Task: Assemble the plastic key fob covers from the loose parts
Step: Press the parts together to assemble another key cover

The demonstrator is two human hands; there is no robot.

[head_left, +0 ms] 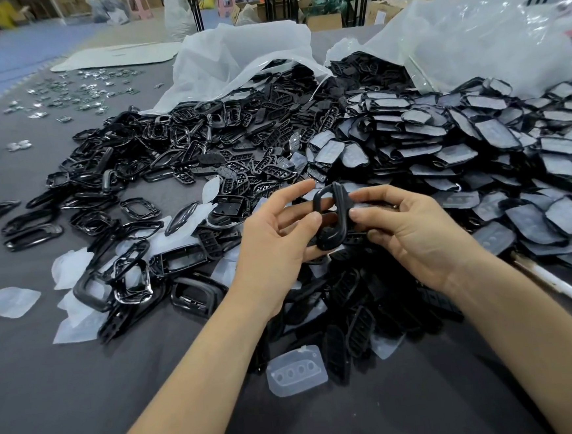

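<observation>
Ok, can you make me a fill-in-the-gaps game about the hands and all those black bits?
The left hand and right hand together hold a ____ frame.
The clear pad near the arms has ____ oval holes.
____ big plastic bags spill parts onto the table.
Missing words: black, four, two.

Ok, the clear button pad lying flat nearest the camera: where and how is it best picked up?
Pinch the clear pad by its near left corner, coming from the front left. It lies flat on the table and that edge is bare, while black slotted parts lie against its right side. It looks thin, so slipping a fingertip under the edge probably helps.
</observation>
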